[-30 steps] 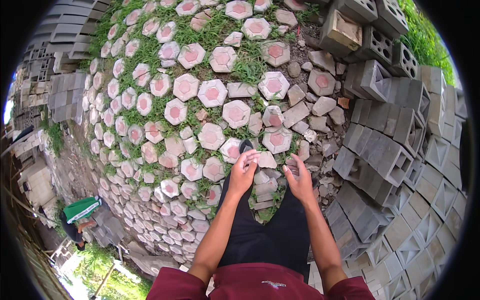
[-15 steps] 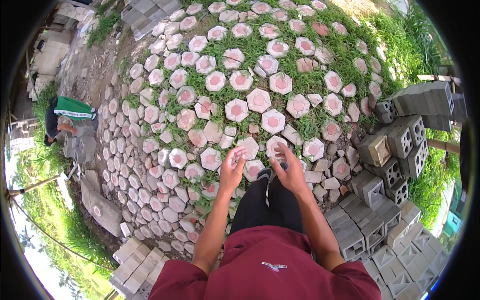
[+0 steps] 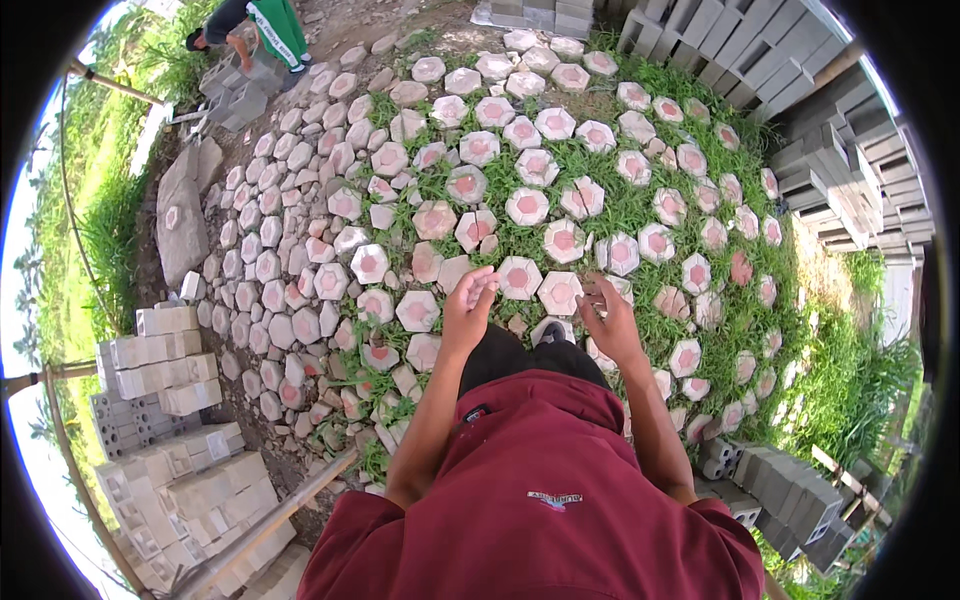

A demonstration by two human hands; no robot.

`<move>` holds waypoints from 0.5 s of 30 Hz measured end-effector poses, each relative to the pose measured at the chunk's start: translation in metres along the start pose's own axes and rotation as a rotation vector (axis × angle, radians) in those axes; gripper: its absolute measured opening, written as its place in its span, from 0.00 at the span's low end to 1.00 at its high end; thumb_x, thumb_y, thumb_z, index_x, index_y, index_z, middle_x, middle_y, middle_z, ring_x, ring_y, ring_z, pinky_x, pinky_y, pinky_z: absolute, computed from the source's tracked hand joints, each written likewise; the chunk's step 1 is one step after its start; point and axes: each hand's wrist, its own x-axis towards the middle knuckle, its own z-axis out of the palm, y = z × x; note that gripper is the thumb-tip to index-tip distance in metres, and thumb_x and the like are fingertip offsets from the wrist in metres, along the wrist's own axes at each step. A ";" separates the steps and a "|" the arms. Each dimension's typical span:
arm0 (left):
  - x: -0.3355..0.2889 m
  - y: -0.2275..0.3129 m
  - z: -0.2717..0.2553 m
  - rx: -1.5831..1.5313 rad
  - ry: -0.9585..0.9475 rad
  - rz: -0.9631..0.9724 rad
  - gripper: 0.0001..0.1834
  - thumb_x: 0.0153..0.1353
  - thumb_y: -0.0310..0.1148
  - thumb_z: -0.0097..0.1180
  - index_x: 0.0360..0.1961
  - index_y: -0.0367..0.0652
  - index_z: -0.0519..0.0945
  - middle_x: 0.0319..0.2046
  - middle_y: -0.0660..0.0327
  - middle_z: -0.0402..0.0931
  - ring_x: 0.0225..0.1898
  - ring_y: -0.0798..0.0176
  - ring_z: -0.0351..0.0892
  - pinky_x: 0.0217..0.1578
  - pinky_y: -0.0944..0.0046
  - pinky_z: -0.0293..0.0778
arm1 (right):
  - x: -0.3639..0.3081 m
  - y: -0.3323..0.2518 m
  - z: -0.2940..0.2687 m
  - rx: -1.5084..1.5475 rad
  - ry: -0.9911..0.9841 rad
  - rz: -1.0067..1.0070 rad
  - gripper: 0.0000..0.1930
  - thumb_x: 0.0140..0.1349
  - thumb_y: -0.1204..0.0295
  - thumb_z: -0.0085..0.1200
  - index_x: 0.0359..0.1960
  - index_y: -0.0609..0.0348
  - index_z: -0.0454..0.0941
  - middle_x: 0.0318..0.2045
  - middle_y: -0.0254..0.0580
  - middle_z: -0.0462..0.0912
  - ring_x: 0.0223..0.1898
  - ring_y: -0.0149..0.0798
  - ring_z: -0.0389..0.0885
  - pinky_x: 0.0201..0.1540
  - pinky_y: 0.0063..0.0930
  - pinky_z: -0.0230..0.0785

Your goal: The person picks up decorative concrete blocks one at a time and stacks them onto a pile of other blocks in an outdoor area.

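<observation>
Both my hands are held out in front of my body above a ground of hexagonal paving stones, with nothing in either. My left hand [image 3: 470,306] is loosely curled, its fingers a little apart. Lower right of it, past a gap, my right hand [image 3: 611,322] hangs with its fingers spread and slightly bent. Between them in the picture lie a pale hexagonal paving stone [image 3: 519,278] with a pink centre and a similar paving stone [image 3: 560,293]. A shoe [image 3: 551,330] of mine shows below these stones.
Grass [image 3: 630,200] grows between the stones. At the upper left a person [image 3: 236,35] bends over grey blocks [image 3: 235,92]. Block stacks stand at the lower left [image 3: 180,480], upper right [image 3: 740,45] and lower right [image 3: 780,490]. A wooden pole [image 3: 270,522] slants at the lower left.
My view has turned to the right, and the paving, person and block stacks have swung round in the picture. My hands stay empty and raised, slightly farther apart.
</observation>
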 end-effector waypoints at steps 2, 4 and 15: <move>0.004 0.018 0.006 -0.055 0.070 0.017 0.17 0.66 0.31 0.50 0.55 0.36 0.71 0.49 0.54 0.77 0.49 0.64 0.76 0.49 0.67 0.70 | 0.038 0.002 -0.013 -0.037 -0.080 -0.051 0.23 0.60 0.73 0.56 0.56 0.68 0.67 0.39 0.57 0.81 0.40 0.50 0.83 0.41 0.37 0.74; 0.008 0.024 0.005 -0.083 0.178 0.056 0.17 0.66 0.32 0.50 0.55 0.38 0.71 0.49 0.55 0.77 0.49 0.65 0.77 0.47 0.68 0.71 | 0.078 0.005 -0.012 -0.055 -0.187 -0.087 0.23 0.61 0.72 0.56 0.56 0.67 0.66 0.40 0.57 0.81 0.40 0.49 0.83 0.41 0.36 0.74; 0.050 0.022 -0.073 -0.118 0.637 -0.019 0.16 0.65 0.30 0.51 0.52 0.33 0.72 0.47 0.52 0.78 0.48 0.63 0.77 0.49 0.66 0.72 | 0.231 -0.075 0.113 0.068 -0.617 -0.294 0.25 0.61 0.70 0.57 0.58 0.66 0.66 0.42 0.53 0.81 0.42 0.43 0.82 0.45 0.33 0.73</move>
